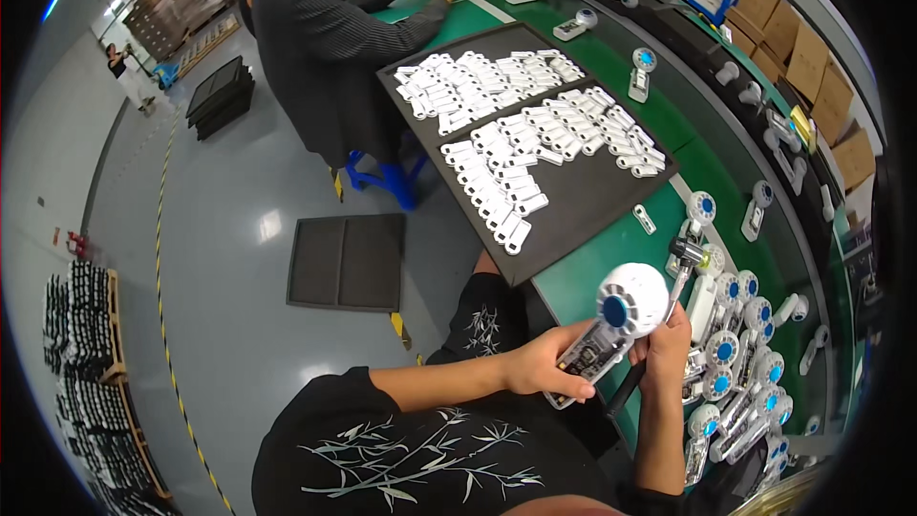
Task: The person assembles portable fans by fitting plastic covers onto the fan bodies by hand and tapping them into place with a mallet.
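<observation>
My left hand [543, 363] grips the open handle of a white handheld device [634, 298] with a round, vented head and a blue disc. Circuit parts show inside its uncovered handle. Closed round the shaft of a small hammer [681, 277] is my right hand [667, 349], just right of the device. The hammer has a black and yellowish head pointing up and a black grip low down. Many similar devices [723, 352] lie in a heap on the green bench to the right. A single white cover piece [645, 220] rests on the bench ahead.
A black tray [573, 215] filled with rows of white covers juts past the bench edge. A person [325, 48] works at the far left of it, by a blue stool [382, 182]. Another black tray [346, 303] lies on the floor. A green conveyor [707, 115] carries more devices.
</observation>
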A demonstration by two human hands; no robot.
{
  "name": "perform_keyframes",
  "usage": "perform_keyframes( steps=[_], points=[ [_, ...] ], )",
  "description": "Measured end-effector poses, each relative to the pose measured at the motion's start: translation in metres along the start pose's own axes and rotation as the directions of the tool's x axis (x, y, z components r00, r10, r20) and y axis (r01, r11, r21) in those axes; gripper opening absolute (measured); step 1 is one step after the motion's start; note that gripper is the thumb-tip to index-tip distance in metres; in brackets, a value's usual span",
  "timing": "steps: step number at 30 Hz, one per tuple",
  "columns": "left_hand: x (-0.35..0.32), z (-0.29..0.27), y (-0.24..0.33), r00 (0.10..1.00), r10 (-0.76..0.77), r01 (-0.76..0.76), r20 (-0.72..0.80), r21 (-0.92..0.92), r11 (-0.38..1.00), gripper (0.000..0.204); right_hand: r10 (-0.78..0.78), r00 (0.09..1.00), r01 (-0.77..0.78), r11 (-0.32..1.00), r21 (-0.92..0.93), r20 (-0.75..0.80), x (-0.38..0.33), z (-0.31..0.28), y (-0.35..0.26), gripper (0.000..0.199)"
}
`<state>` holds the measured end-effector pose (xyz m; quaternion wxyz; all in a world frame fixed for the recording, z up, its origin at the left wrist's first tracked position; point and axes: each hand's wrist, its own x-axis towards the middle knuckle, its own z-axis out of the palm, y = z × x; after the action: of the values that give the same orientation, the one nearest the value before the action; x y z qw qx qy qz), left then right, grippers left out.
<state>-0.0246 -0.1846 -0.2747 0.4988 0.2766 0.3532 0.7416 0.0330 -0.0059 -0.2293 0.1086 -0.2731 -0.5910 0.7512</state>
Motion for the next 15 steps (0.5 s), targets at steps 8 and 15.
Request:
perform_keyframes(
  steps=[8, 15],
  points=[
    [0.034, 0.023, 0.0, 0.995, 0.094, -0.101, 0.046, 0.176, 0.979, 0.075, -0.097, 0.992, 0.089, 0.992, -0.091, -0.084, -0.002, -0.026, 0.004, 0.022],
    [0.045, 0.023, 0.003, 0.992, 0.12, -0.125, 0.035, 0.226, 0.966, 0.077, -0.058, 0.998, 0.058, 0.998, 0.013, -0.007, 0.013, -0.026, -0.003, 0.021]
  ],
)
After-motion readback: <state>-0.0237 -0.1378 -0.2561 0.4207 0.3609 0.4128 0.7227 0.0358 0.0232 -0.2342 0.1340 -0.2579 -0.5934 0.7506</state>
